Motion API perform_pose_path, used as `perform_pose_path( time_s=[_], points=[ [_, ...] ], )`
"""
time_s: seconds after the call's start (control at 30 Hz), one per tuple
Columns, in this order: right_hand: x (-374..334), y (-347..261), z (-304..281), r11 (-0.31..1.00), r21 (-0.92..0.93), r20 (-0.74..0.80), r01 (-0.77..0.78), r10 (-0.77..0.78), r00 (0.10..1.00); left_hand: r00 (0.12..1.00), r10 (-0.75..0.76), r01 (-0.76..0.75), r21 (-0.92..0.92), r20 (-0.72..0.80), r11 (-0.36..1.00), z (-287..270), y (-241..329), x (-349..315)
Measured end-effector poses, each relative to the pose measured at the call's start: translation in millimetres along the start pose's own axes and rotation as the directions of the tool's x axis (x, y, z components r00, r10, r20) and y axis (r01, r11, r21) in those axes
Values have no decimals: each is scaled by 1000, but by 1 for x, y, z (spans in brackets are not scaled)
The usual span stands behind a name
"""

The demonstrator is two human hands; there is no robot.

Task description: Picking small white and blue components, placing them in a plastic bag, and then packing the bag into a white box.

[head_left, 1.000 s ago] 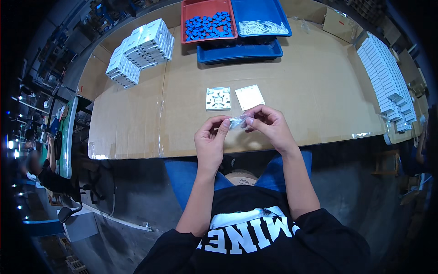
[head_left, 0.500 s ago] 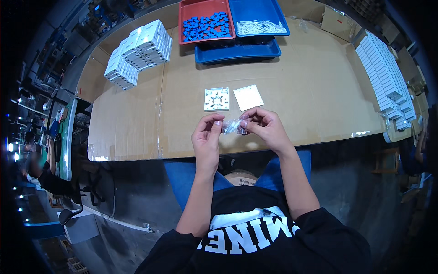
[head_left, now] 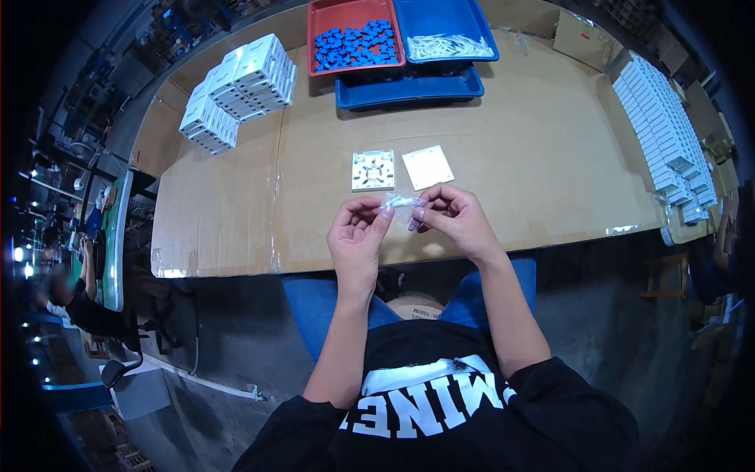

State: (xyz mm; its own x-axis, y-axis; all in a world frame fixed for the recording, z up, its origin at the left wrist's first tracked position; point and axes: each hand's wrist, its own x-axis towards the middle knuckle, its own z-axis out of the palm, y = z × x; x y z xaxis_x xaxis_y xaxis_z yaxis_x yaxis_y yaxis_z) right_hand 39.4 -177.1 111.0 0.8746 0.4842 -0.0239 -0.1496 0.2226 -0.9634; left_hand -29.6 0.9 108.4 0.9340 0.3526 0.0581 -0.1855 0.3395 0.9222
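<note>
Between my hands, above the table's near edge, is a small clear plastic bag (head_left: 403,202) with white pieces inside. My left hand (head_left: 358,234) pinches its left end between thumb and fingers. On the other side my right hand (head_left: 454,220) is closed on the bag's right end. Just beyond them lies an open white square box base (head_left: 373,171), its moulded inside facing up. A flat white square cover (head_left: 429,167) rests to the right of it, slightly turned. What exactly the bag contains is too small to make out.
At the back stand a red tray (head_left: 312,67) of blue parts and a blue tray (head_left: 494,53) of white sticks, above another blue tray (head_left: 409,101). Stacked white boxes (head_left: 240,82) stand back left, more white boxes (head_left: 668,138) at right. A person (head_left: 86,295) sits far left.
The bag has been turned and spread between my fingers, so its white pieces now lie more level and a little higher. Both hands have shifted only slightly.
</note>
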Motion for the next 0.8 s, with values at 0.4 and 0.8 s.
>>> perform_pose_path(
  time_s=[0.4,0.8],
  points=[
    [-1,-1,4,999,35,18,-5,5,1000,999,-31,31,-52,-13,998,6,-1,-1],
    [2,-1,0,997,70,-69,28,-23,997,955,-247,245,34,167,969,-10,5,6]
  ],
)
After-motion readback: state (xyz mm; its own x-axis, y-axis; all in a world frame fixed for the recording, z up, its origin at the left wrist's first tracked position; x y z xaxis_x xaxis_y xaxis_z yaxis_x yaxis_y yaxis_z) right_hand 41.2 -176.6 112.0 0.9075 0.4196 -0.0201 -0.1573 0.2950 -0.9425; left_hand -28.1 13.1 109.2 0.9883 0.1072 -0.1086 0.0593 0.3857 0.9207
